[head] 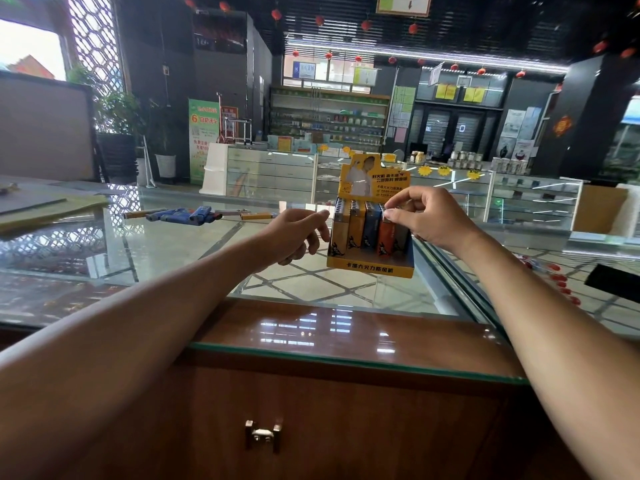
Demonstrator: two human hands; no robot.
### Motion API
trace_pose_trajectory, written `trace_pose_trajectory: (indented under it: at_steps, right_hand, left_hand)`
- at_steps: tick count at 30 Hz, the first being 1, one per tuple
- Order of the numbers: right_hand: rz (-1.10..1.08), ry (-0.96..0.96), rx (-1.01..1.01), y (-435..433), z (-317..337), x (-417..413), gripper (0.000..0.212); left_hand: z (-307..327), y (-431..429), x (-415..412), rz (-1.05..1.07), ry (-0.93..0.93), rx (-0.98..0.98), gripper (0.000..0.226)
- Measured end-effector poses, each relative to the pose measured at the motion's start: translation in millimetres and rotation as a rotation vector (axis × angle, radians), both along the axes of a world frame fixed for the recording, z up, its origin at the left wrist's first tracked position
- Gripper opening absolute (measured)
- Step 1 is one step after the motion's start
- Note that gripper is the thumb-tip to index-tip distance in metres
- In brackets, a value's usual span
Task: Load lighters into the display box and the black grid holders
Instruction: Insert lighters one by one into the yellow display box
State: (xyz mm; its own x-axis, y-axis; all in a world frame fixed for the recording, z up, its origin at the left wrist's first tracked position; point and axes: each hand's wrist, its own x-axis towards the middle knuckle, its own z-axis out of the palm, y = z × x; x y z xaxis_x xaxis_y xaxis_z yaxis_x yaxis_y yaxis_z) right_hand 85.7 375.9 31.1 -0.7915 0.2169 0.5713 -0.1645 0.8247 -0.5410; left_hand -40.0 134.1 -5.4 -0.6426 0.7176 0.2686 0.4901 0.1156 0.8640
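Note:
A yellow display box [370, 268] stands on the glass counter [173, 251], with a tall printed back card. Its front row holds yellow, blue and orange lighters [367, 230] standing upright. My right hand [429, 216] is at the box's right end, thumb and fingers pinching the top of the orange lighter [386, 237] in the row. My left hand [298, 233] is beside the box's left wall, fingers loosely curled, fingertips touching or nearly touching it. A loose pile of blue and yellow lighters [194, 214] lies on the glass to the left.
A wooden cabinet with a metal handle [262, 434] sits under the near counter edge. Flat boards [41, 206] lie at far left. A black object [613, 282] rests on the right counter section beside small red things [561, 282]. Shop shelves stand behind.

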Motion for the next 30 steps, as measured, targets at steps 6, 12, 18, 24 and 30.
trace_pose_trajectory:
  at_steps: [6,12,18,24,30]
  right_hand:
    - [0.012,0.036,0.041,-6,0,1,0.006]
    - [0.045,0.072,0.109,-22,-3,-1,0.003]
    - [0.091,0.059,0.144,-35,-9,-6,0.002]
    - [0.183,0.029,0.074,-53,-10,-3,0.009]
    - [0.237,0.006,-0.028,-65,-12,-3,0.023]
  left_hand:
    - [1,0,3,0.000,-0.031,0.017,0.051]
    - [1,0,1,0.004,-0.120,0.078,0.054]
    - [3,-1,0,0.020,-0.247,0.224,0.031]
    - [6,-1,7,-0.001,-0.270,0.254,0.036]
    - [9,3,13,-0.029,-0.069,0.267,0.026]
